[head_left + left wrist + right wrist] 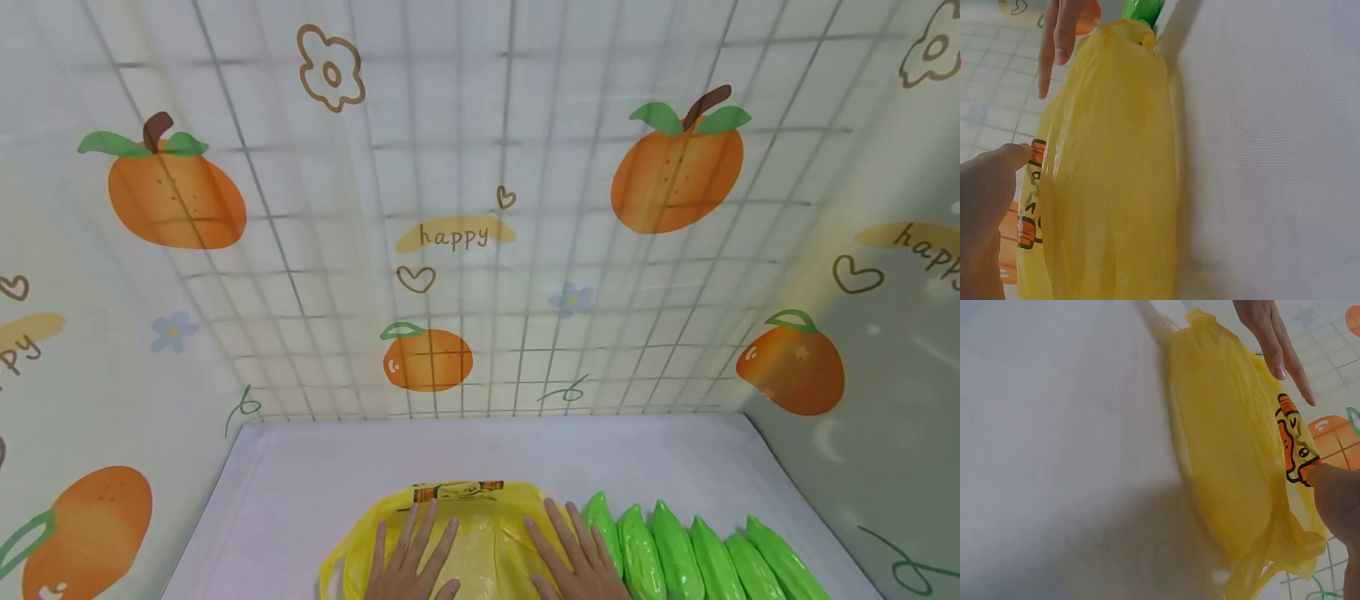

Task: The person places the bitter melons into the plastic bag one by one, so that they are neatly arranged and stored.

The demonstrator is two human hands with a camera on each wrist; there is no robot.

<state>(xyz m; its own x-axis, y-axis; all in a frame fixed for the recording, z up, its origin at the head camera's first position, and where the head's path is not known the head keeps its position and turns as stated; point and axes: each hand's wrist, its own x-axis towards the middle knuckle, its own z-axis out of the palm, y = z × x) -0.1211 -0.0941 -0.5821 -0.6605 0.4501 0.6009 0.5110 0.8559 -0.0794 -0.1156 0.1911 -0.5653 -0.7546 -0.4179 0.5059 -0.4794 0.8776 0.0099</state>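
Yellow bag [483,546] lies beneath left hand [411,560] and right hand [576,562], equally near both, long axis roughly parallel to far edge of bench [645,458]. Each grip stands spread apart, clamped on nothing.

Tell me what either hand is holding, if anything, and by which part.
Nothing is held: the left hand and right hand are spread straight-fingered over the yellow bag, neither gripping any part of it.

Head view: bottom edge crops left hand [411,560], right hand [576,560] and thin yellow plastic bag [476,546] below them. Bag's inside hidden. Black-and-orange print [459,492] ahead of left hand: too small to read. Glossy green elongated pods [677,552] beside right hand: near ends cropped.
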